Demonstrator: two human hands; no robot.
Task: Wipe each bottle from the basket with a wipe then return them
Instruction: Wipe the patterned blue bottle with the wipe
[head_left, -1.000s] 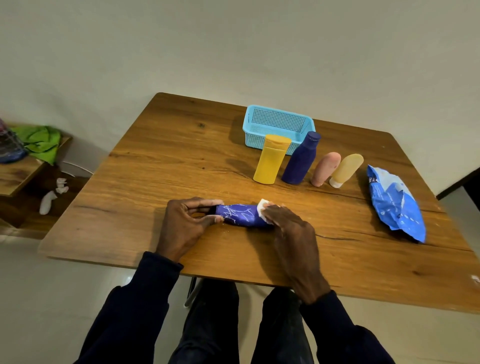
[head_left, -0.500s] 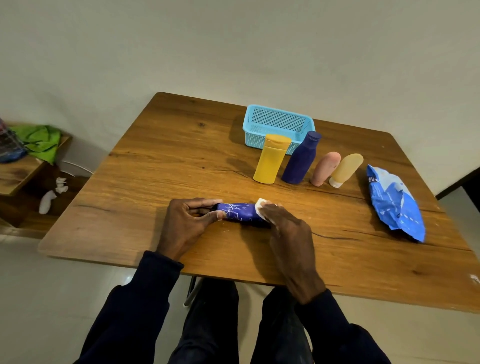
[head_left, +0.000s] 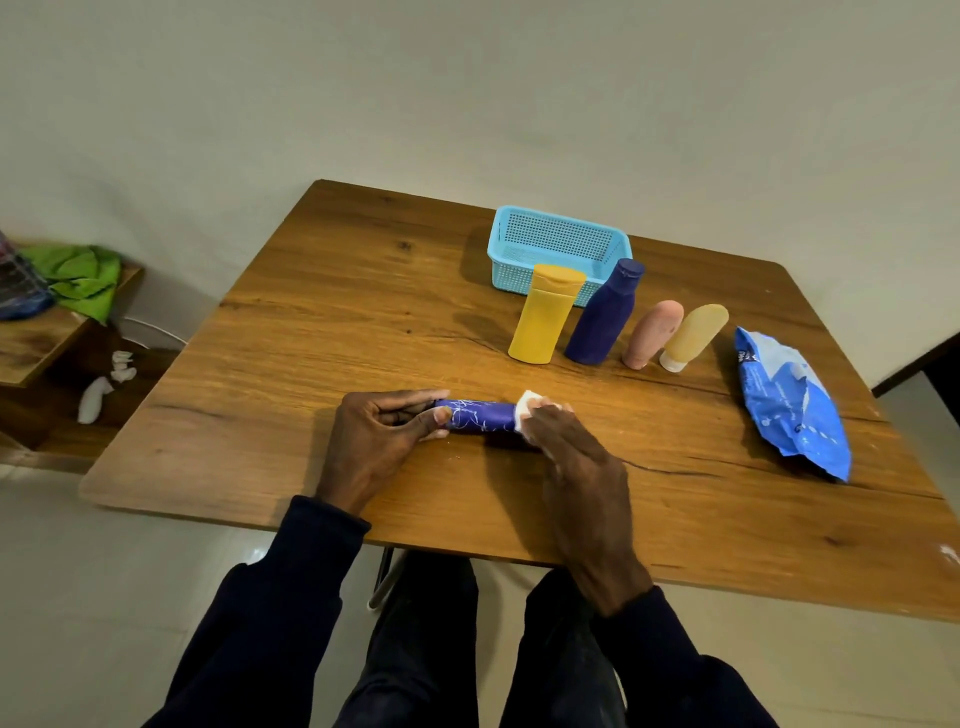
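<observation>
A purple tube with white line patterns (head_left: 480, 415) lies on its side on the wooden table (head_left: 311, 332). My left hand (head_left: 382, 431) grips its left end. My right hand (head_left: 566, 447) presses a white wipe (head_left: 527, 402) against its right end. Further back stand a yellow bottle (head_left: 545, 314), a dark blue bottle (head_left: 605, 314), a pink tube (head_left: 652, 332) and a tan tube (head_left: 693, 335) in a row. Behind them sits the light blue basket (head_left: 558, 241), with nothing visible inside.
A blue wipes pack (head_left: 792, 405) lies at the right of the table. To the left stands a low wooden shelf (head_left: 36, 343) with green cloth (head_left: 83, 278), and white scraps (head_left: 101, 387) lie below it. A wall runs behind the table.
My right hand with the wipe has slid slightly along the tube's right end. My left hand keeps its grip and the tube stays in place.
</observation>
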